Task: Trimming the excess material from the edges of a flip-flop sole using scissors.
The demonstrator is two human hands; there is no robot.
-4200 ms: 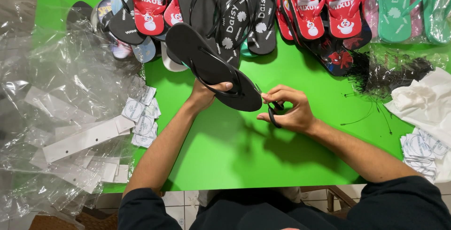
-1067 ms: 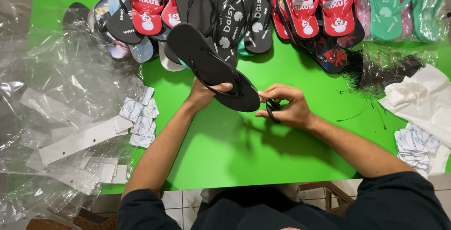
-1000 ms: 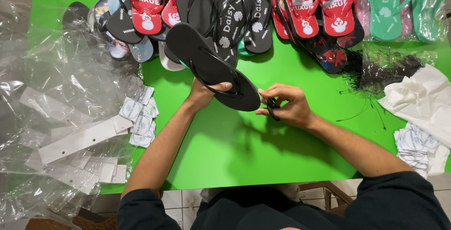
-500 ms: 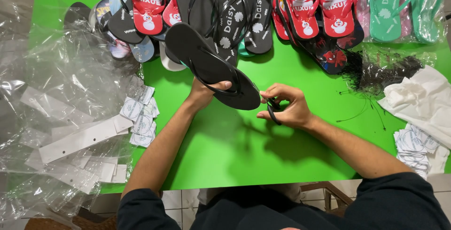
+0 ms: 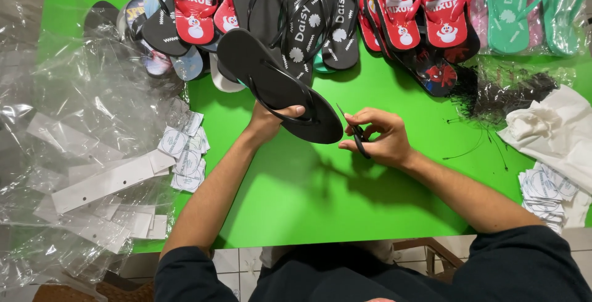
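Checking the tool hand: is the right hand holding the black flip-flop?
No, the right hand holds small scissors; the left hand holds the black flip-flop.

Black flip-flop (image 5: 277,83), green table (image 5: 296,197), red snowman-printed sandals (image 5: 425,6)

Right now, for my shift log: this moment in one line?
left hand: holds black flip-flop | right hand: small scissors | green table

Both hands raised mid-table: left hand (image 5: 271,117) gripping, right hand (image 5: 376,136) seemingly pinching.
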